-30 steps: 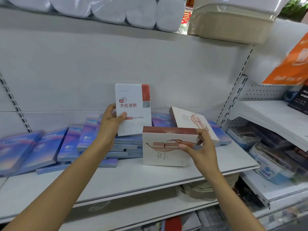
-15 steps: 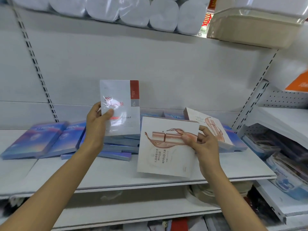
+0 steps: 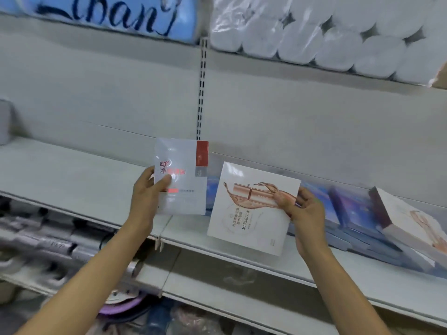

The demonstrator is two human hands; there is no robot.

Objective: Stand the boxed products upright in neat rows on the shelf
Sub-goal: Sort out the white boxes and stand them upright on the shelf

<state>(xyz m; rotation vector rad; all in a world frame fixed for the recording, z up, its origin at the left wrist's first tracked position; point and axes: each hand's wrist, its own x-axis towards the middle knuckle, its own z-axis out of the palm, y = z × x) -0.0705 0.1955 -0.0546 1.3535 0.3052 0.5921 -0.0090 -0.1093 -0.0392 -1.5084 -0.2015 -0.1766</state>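
I am holding one box (image 3: 180, 177) in my left hand (image 3: 145, 197) and another box (image 3: 251, 209) just to its right in my right hand (image 3: 307, 213), both above the shelf (image 3: 72, 180). Flat boxes (image 3: 338, 213) are lying behind my right hand, a tilted box (image 3: 408, 226) leaning on them farther right.

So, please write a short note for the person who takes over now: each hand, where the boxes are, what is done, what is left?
Left hand: grips the white box with the red corner, held upright above the shelf.
Right hand: pinches the rose-gold print box by its right edge, tilted, above the shelf front.
Blue boxes lie flat in stacks at the right; one more rose-gold print box lies slanted on them.
Done: no box stands in a row yet.
Left: stand both held boxes, then the flat ones, in neat rows.
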